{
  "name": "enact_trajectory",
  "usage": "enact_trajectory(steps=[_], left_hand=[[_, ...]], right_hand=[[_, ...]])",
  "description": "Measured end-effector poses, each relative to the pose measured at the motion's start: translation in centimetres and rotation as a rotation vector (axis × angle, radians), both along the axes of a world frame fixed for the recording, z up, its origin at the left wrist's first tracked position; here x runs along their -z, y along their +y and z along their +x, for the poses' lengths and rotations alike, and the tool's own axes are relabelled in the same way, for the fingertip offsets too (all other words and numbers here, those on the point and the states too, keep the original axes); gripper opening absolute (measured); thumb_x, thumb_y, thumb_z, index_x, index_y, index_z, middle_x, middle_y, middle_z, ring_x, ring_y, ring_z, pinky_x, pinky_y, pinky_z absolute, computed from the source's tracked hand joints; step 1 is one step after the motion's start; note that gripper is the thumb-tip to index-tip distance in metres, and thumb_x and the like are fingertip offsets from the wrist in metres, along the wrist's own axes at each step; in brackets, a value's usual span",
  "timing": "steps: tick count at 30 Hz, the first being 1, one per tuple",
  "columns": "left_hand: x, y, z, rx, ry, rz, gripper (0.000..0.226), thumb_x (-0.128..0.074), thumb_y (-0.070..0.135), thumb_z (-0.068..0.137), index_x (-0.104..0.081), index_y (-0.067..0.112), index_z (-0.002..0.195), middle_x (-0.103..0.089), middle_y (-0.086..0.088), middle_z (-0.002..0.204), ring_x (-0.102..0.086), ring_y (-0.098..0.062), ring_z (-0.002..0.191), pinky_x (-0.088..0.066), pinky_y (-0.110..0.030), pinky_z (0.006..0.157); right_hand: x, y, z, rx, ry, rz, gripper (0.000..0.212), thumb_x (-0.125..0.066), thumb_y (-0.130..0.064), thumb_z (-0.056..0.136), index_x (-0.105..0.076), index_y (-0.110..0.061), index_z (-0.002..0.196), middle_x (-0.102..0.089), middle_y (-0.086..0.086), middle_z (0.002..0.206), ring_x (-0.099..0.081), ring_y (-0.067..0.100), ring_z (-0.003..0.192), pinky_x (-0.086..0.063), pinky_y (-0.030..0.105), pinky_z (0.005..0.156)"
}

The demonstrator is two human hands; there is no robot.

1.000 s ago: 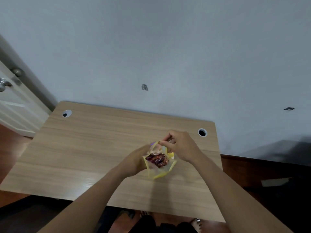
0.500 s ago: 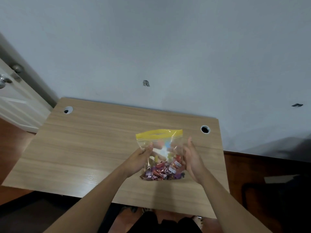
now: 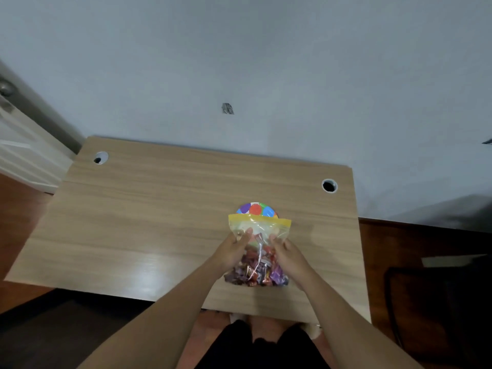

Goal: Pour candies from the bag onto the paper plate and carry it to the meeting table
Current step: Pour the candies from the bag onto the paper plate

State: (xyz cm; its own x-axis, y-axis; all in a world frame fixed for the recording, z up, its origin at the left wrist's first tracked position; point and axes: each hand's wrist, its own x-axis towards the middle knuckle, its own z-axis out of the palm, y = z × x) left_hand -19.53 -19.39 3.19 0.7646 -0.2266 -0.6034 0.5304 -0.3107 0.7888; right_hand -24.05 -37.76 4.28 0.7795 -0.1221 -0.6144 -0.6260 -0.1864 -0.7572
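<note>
A clear zip bag [image 3: 257,230] with a yellow top strip hangs upright over the wooden desk [image 3: 149,225], full of wrapped candies [image 3: 255,272] in its lower half. My left hand [image 3: 233,251] grips the bag's left side and my right hand [image 3: 286,255] grips its right side. Behind the bag's top edge lies a paper plate [image 3: 256,209] with coloured dots; only its far rim shows, the bag hides the rest.
The desk stands against a pale wall, with a cable hole at the back left [image 3: 100,157] and another at the back right [image 3: 329,185]. A white door [image 3: 21,155] is at the left. Dark floor and a dark object [image 3: 439,296] lie to the right.
The bag, bunched up a second ago, was spread flat and upright between both hands. It now sits lower, and the dotted plate has come into view behind it.
</note>
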Motion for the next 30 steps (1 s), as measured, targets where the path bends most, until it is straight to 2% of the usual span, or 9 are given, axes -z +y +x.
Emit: enact_trajectory(steps=[2, 5, 8, 12, 14, 18, 22, 27, 30], left_hand=[[1.0, 0.0, 0.1, -0.001, 0.042, 0.009, 0.036, -0.049, 0.053, 0.110, -0.076, 0.030, 0.108, -0.080, 0.013, 0.092, -0.069, 0.008, 0.067, -0.051, -0.030, 0.071], [2.6, 0.2, 0.2, 0.031, 0.083, 0.034, 0.035, -0.046, 0.051, 0.111, -0.079, 0.039, 0.105, -0.081, 0.001, 0.116, -0.073, -0.015, 0.099, -0.053, -0.035, 0.090], [4.2, 0.2, 0.3, 0.051, 0.141, 0.048, 0.032, -0.044, 0.046, 0.113, -0.074, 0.036, 0.115, -0.075, -0.002, 0.127, -0.068, -0.020, 0.119, -0.051, -0.044, 0.111], [5.8, 0.4, 0.5, 0.097, 0.157, 0.140, 0.047, -0.042, 0.051, 0.111, -0.068, 0.025, 0.140, -0.075, -0.006, 0.132, -0.069, -0.026, 0.125, -0.052, -0.043, 0.115], [6.6, 0.6, 0.6, 0.119, 0.157, 0.156, 0.048, -0.041, 0.050, 0.112, -0.066, 0.025, 0.143, -0.075, -0.007, 0.135, -0.069, -0.026, 0.126, -0.051, -0.044, 0.116], [7.5, 0.6, 0.8, 0.180, 0.170, 0.194, 0.062, -0.037, 0.065, 0.107, -0.061, 0.028, 0.151, -0.074, -0.008, 0.138, -0.069, -0.027, 0.124, -0.054, -0.041, 0.111], [8.3, 0.4, 1.1, 0.175, 0.218, 0.230, 0.064, -0.038, 0.061, 0.108, -0.068, 0.017, 0.143, -0.075, -0.013, 0.135, -0.070, -0.031, 0.121, -0.054, -0.041, 0.109], [8.3, 0.2, 1.0, 0.147, 0.278, 0.228, 0.063, -0.039, 0.059, 0.109, -0.073, 0.011, 0.131, -0.078, -0.015, 0.123, -0.074, -0.031, 0.110, -0.059, -0.038, 0.093], [8.2, 0.1, 0.7, 0.122, 0.294, 0.250, 0.064, -0.039, 0.056, 0.110, -0.076, 0.005, 0.118, -0.077, -0.016, 0.103, -0.070, -0.025, 0.087, -0.054, -0.031, 0.076]], right_hand=[[1.6, 0.0, 0.2, -0.004, 0.044, -0.042, 0.042, -0.050, -0.050, 0.110, -0.077, -0.018, 0.119, -0.082, -0.013, 0.088, -0.074, -0.004, 0.079, -0.055, 0.032, 0.084], [3.5, 0.0, 0.7, -0.054, 0.089, -0.074, 0.047, -0.049, -0.049, 0.110, -0.076, -0.012, 0.121, -0.082, 0.005, 0.110, -0.076, 0.018, 0.106, -0.054, 0.038, 0.100], [4.4, 0.1, 1.1, -0.121, 0.111, -0.116, 0.047, -0.046, -0.041, 0.113, -0.075, -0.005, 0.108, -0.078, 0.020, 0.100, -0.069, 0.022, 0.094, -0.049, 0.035, 0.087], [5.3, 0.6, 1.5, -0.182, 0.129, -0.185, 0.045, -0.043, -0.037, 0.114, -0.067, -0.009, 0.089, -0.068, 0.012, 0.080, -0.062, 0.024, 0.083, -0.051, 0.042, 0.084], [5.3, 0.7, 1.5, -0.180, 0.154, -0.162, 0.036, -0.043, -0.038, 0.114, -0.064, -0.016, 0.094, -0.063, 0.000, 0.079, -0.059, 0.022, 0.083, -0.051, 0.040, 0.081], [5.6, 0.6, 1.5, -0.202, 0.162, -0.162, 0.040, -0.041, -0.045, 0.114, -0.068, -0.015, 0.120, -0.068, 0.006, 0.095, -0.062, 0.021, 0.086, -0.045, 0.030, 0.072], [6.3, 0.6, 1.4, -0.222, 0.192, -0.199, 0.052, -0.038, -0.045, 0.114, -0.060, -0.016, 0.077, -0.056, 0.003, 0.068, -0.053, 0.016, 0.062, -0.040, 0.034, 0.068], [7.2, 0.3, 1.0, -0.186, 0.213, -0.160, 0.051, -0.039, -0.045, 0.114, -0.070, -0.009, 0.097, -0.061, 0.007, 0.076, -0.058, 0.022, 0.073, -0.045, 0.035, 0.076], [7.4, 0.4, 1.0, -0.158, 0.219, -0.120, 0.053, -0.039, -0.039, 0.114, -0.071, 0.003, 0.110, -0.066, 0.013, 0.082, -0.063, 0.027, 0.080, -0.052, 0.039, 0.082]])
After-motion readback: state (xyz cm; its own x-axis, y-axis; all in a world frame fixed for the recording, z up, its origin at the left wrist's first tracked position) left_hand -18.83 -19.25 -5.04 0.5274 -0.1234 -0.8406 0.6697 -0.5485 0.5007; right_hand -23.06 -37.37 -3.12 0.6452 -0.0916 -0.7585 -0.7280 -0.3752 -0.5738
